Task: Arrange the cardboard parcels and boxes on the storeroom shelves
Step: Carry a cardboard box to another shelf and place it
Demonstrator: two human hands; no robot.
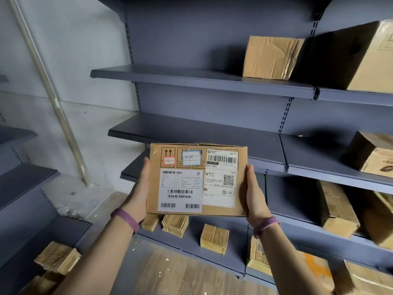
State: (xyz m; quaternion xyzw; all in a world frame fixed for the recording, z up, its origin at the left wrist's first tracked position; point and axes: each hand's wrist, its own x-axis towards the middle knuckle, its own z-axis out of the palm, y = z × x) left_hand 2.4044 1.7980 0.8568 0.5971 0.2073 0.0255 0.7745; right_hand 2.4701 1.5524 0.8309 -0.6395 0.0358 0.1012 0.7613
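I hold a flat cardboard parcel [215, 209] with white shipping labels, a red sticker and a blue sticker facing me. My left hand [140, 194] grips its left edge and my right hand [255, 196] grips its right edge; the fingers are hidden behind it. The parcel hangs in front of the grey metal shelving, level with the third shelf [191, 130]. A crumpled brown box [272, 57] stands on the upper shelf [191, 78].
A big carton [361, 58] stands on the upper shelf at right, further boxes [374, 154] [338, 209] on the right-hand shelves. Several small parcels [214, 238] lie on the bottom shelf. Another shelf unit with parcels [57, 257] is at left. A leaning pole [53, 99] stands by the wall.
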